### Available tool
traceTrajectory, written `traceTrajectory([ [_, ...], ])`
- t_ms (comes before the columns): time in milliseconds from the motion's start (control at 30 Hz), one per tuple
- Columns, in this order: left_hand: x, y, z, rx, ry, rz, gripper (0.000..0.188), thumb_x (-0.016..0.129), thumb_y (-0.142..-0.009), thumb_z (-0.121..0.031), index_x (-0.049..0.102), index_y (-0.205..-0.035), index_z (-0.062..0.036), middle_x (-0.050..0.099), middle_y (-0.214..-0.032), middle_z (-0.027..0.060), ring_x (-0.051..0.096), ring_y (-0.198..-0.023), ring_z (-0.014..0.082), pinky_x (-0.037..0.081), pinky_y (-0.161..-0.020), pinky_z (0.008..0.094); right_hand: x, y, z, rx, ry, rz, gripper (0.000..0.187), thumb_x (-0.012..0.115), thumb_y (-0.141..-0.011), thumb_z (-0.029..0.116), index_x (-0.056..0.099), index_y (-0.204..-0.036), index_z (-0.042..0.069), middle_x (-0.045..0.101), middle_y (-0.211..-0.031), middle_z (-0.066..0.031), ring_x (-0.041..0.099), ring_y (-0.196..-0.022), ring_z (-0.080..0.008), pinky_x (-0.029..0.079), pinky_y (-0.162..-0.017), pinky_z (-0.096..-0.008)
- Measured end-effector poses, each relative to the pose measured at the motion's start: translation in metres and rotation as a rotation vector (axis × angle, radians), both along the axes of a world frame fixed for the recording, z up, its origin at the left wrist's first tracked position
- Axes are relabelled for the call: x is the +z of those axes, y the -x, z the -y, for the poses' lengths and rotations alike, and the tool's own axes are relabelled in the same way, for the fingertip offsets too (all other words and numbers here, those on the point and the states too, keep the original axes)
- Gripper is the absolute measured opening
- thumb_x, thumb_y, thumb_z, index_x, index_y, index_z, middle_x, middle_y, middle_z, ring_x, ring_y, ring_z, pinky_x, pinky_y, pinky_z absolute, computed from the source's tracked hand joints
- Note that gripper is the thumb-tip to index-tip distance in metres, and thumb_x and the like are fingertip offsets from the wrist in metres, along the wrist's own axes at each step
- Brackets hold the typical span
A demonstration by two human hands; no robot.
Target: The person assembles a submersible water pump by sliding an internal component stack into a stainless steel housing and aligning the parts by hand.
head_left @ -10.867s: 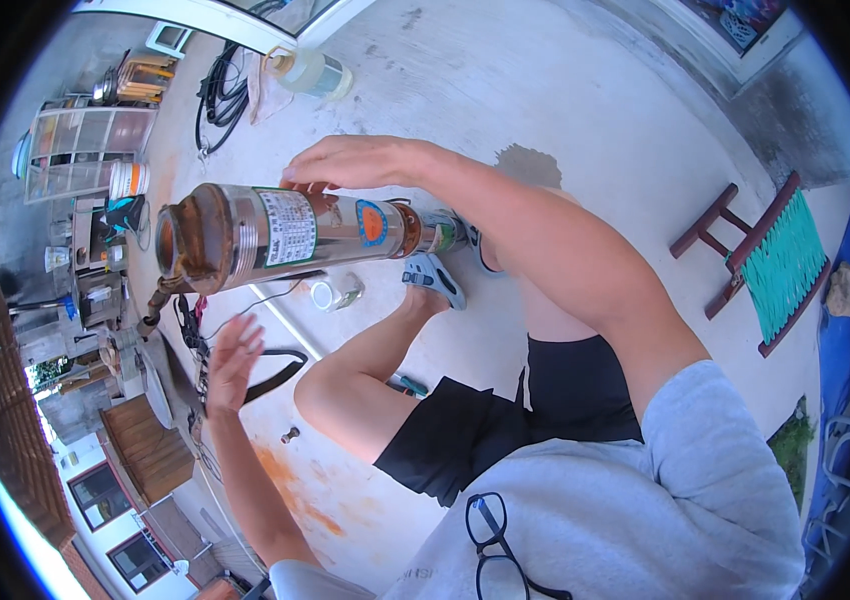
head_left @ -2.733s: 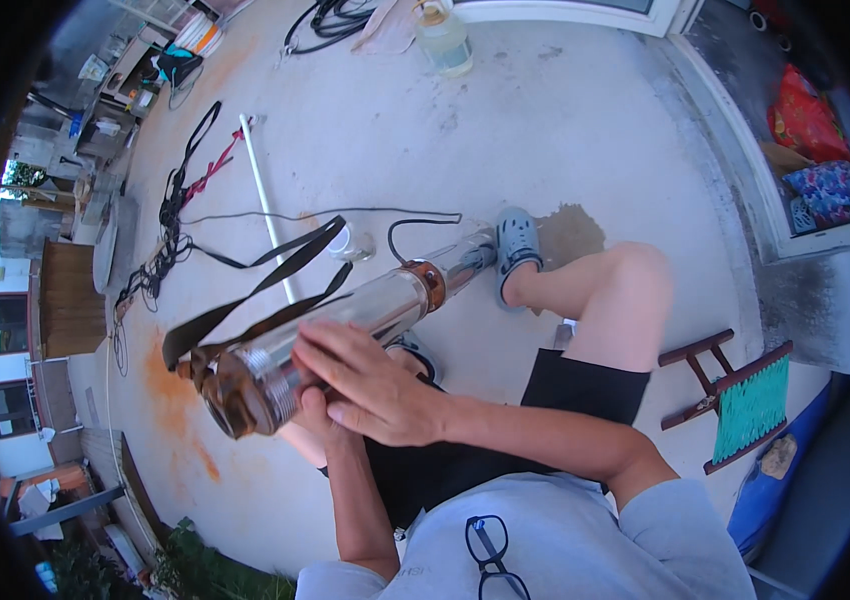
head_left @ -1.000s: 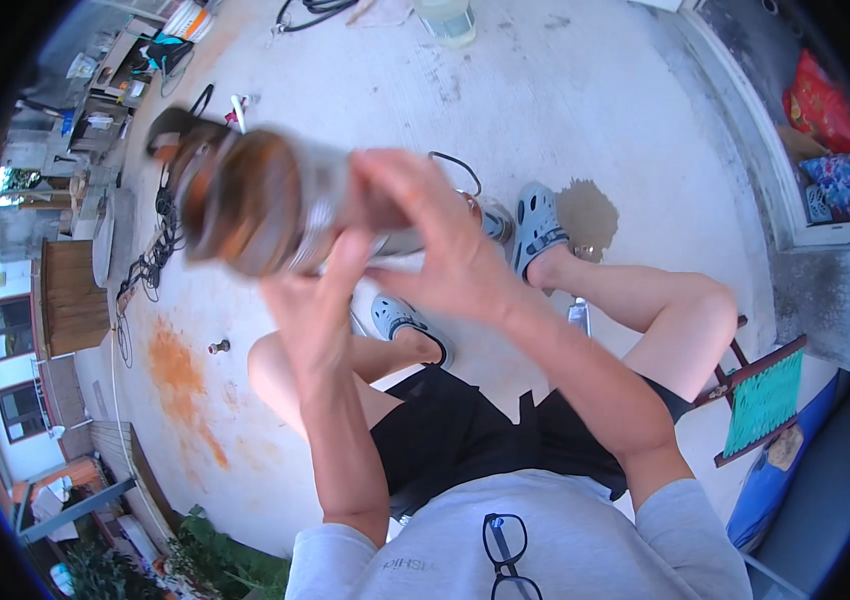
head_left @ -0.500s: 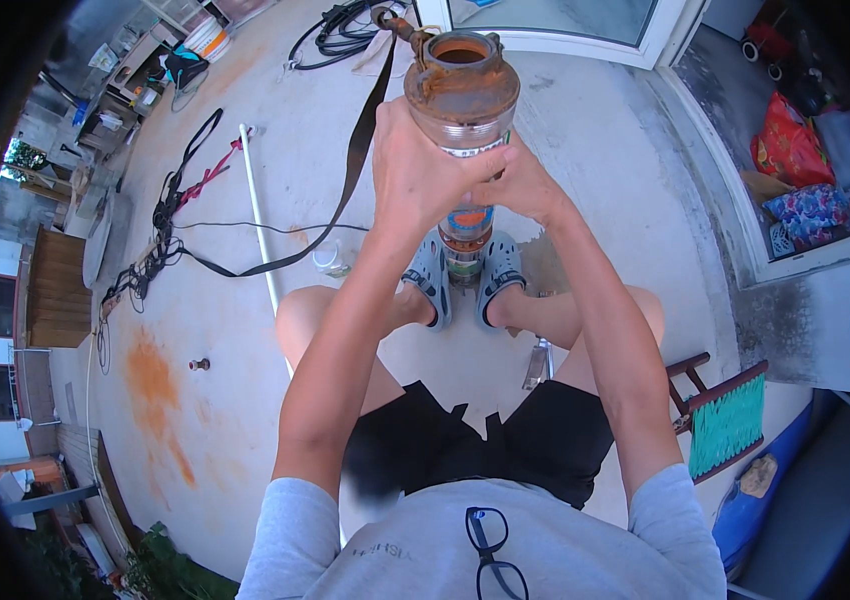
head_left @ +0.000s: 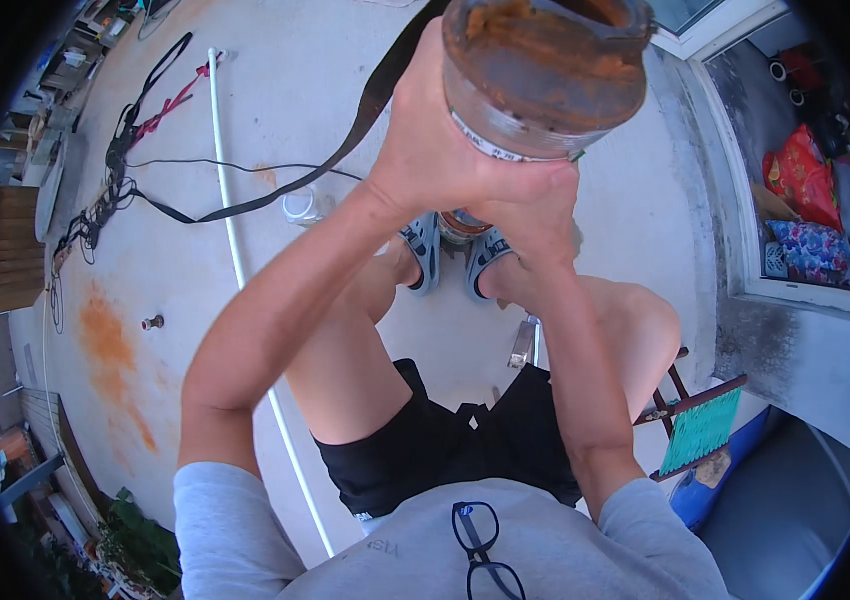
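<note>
A long metal cylinder with a rusty open top end stands upright between my feet, its lower end on the concrete by my grey sandals. My left hand wraps the upper part from the left. My right hand grips it just below, from the right. Both hands are closed around the cylinder close under the rusty rim. A dark strap runs off from behind the cylinder toward the left.
A white pipe lies along the concrete floor at left, with black cables beside it. A small clear container sits near the strap. A wooden stool with green webbing is behind my right leg. Bags lie behind a window frame at right.
The cylinder was lying tilted across my lap; it has swung up to vertical and now comes closer to the camera, both hands still on it.
</note>
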State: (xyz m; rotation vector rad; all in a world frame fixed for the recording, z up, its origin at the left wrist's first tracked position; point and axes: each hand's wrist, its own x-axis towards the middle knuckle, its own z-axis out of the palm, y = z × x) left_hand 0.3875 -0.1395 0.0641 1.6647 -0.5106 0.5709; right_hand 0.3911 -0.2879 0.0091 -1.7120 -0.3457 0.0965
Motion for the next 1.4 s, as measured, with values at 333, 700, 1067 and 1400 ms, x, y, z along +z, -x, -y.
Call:
traceTrajectory([
  [333,-0.009,-0.027,-0.011,-0.199,0.036,0.141,0.091,0.095,-0.051,-0.030,0.055,-0.126,0.0019,0.066,-0.113,0.0124,0.064,-0.103,0.0208,0.050,-0.093,0.0336,0.008,0.023,-0.030,-0.371,-0.015,0.069,0.112,0.092,-0.055,0.017,0.025,-0.142,-0.004,0.051,-0.128,-0.0173,0.055,-0.117,-0.0271,0.043,-0.102,-0.0389],
  [700,0.013,0.001,-0.014,-0.103,-0.062,-0.106,0.102,0.093,-0.058,-0.035,0.044,-0.140,0.0001,0.058,-0.129,0.0140,0.056,-0.120,0.0231,0.043,-0.105,0.0347,0.016,0.027,-0.012,-0.097,-0.128,0.149,0.084,0.088,-0.072,0.017,0.033,-0.132,-0.002,0.048,-0.131,-0.0161,0.053,-0.117,-0.0213,0.047,-0.097,-0.0334],
  [1067,0.010,0.095,0.021,0.390,0.168,-0.242,0.101,0.094,-0.056,-0.031,0.042,-0.137,0.0026,0.055,-0.129,0.0172,0.056,-0.119,0.0270,0.045,-0.102,0.0386,-0.012,0.072,-0.020,-0.017,-0.030,0.306,0.103,0.081,-0.074,0.009,0.015,-0.151,-0.007,0.038,-0.141,-0.0279,0.038,-0.134,-0.0404,0.032,-0.112,-0.0447],
  [1400,-0.061,0.337,-0.020,0.333,0.522,-0.550,0.080,0.086,-0.071,-0.020,0.049,-0.140,-0.0023,0.054,-0.139,0.0118,0.049,-0.132,0.0292,0.038,-0.112,0.0451,-0.018,0.228,-0.036,-0.018,-0.063,0.307,0.072,0.069,-0.084,0.013,0.032,-0.145,0.010,0.035,-0.150,-0.0207,0.035,-0.139,-0.0415,0.024,-0.114,-0.0570],
])
